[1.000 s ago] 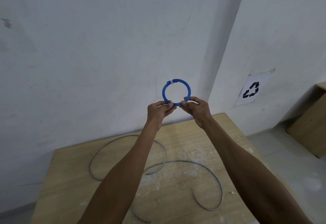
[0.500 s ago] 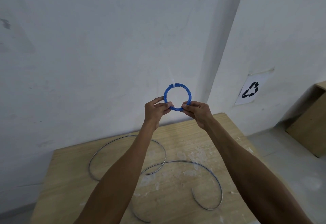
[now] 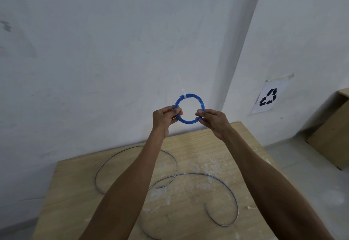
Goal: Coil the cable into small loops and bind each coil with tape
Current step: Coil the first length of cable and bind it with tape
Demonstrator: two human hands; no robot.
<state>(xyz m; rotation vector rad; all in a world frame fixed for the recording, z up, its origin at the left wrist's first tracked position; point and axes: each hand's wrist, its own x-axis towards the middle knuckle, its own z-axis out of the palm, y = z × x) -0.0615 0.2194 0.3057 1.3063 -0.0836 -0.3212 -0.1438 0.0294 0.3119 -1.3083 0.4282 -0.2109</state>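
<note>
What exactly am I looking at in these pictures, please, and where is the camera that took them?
There is no machine here: a person works with bare hands, and every picture comes from one wide-angle camera worn on the head, looking forward and down. The two forearms reaching in from below are the wearer's own. The left hand and right hand hold up a small blue cable coil in front of the white wall, fingers pinching its left and right sides. A strip of whitish tape binds the coil at its top. Below lies a wooden table with loose grey cable curving across it, not yet coiled. A recycling sign is stuck to the wall at right.
</note>
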